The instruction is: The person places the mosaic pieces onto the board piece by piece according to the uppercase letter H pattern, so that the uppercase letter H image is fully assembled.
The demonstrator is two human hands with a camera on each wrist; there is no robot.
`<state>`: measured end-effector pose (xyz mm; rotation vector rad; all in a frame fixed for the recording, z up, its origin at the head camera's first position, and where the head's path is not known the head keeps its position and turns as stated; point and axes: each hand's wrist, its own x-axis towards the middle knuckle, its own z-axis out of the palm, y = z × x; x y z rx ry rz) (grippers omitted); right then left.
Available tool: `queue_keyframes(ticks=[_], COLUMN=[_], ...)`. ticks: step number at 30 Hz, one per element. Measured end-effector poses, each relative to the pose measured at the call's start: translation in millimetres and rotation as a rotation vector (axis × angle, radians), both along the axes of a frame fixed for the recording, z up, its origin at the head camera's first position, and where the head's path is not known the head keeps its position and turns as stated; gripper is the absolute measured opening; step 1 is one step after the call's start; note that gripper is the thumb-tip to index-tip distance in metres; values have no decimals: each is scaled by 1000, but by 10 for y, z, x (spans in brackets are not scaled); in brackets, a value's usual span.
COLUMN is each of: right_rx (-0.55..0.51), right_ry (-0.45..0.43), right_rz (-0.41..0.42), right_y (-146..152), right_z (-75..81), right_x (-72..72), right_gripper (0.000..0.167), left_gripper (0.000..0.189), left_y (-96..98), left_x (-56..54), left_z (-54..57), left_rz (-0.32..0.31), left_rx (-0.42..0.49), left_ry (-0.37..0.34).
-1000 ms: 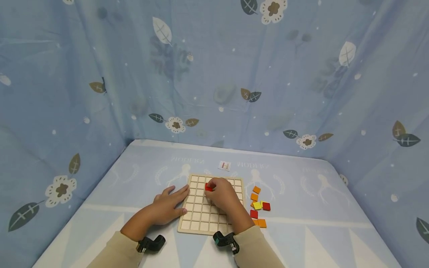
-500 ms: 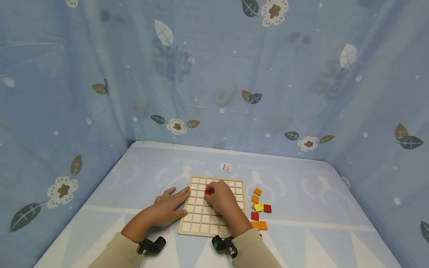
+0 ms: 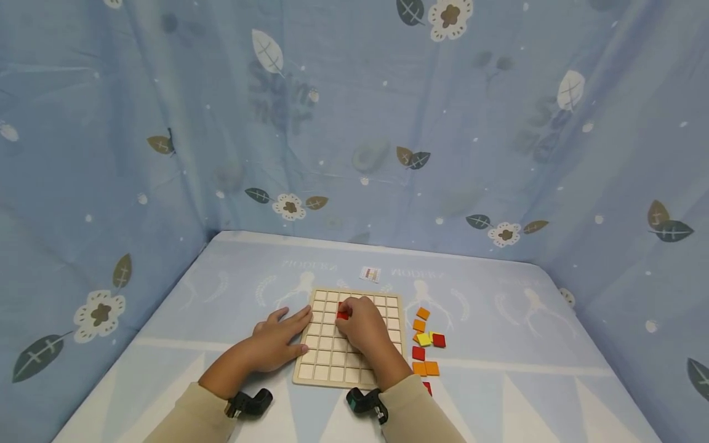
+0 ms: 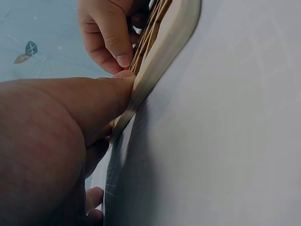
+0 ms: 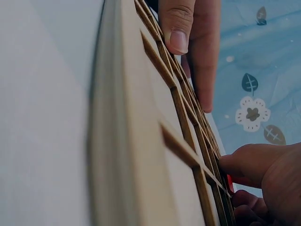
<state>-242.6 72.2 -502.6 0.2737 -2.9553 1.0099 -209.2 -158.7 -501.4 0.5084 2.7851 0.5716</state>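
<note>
A square wooden grid board [image 3: 321, 371] lies flat before me. My left hand [image 3: 277, 346] rests at its left edge, fingers spread and extended, thumb and fingertips touching the frame. Over the upper middle of the grid, my right hand [image 3: 367, 326] pinches a red square tile [image 3: 342, 315] between thumb and fingers. More red shows just behind that tile, partly covered by the fingers. In the right wrist view, a sliver of red tile [image 5: 230, 182] appears beside the right thumb [image 5: 247, 162]. The left wrist view shows the left thumb [image 4: 106, 96] against the board's rim.
Right of the board lie loose tiles: several orange ones [image 3: 432, 368], a yellow one [image 3: 423, 339] with another partly under it, and red ones [image 3: 439, 340]. A small patterned card [image 3: 370, 274] sits beyond the board. Patterned blue curtains [image 3: 354, 123] surround the table.
The right hand has shifted slightly left and nearer over the grid, with the red tile. Another red tile has come into view beside the right sleeve. The left hand stays put.
</note>
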Motion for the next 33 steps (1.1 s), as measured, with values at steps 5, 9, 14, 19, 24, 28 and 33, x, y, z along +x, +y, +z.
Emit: queue_keyframes(ticks=[5,9,14,19,24,28,33], right_rx=[9,-3,-5,2,-12,-89,-180], right_ry=[-12,-16,-13,-29,-45,-51,-61], right_rz=[-17,-6,17,22,25,35,68], right_y=[25,51,52,54,74,119,257], right_z=[-8,-3,2,-22,-12,-2,51], right_x=[-2,-3,-5,-5,14,22,23], right_gripper=[9,9,8,14,20,16,20], left_gripper=[78,78,78,78,78,78,78], left_y=[17,27,18,4,15,21,14], left_x=[-24,-22,-13,3,8,-1,-8], left_z=[-10,-9,5,15,-5,-25,-5], left_rz=[-4,-5,1,-3,-3,-1,9], left_rx=[11,13,9,18,21,9,7], left_ry=[-2,0,-2,-21,-32,-26,-28])
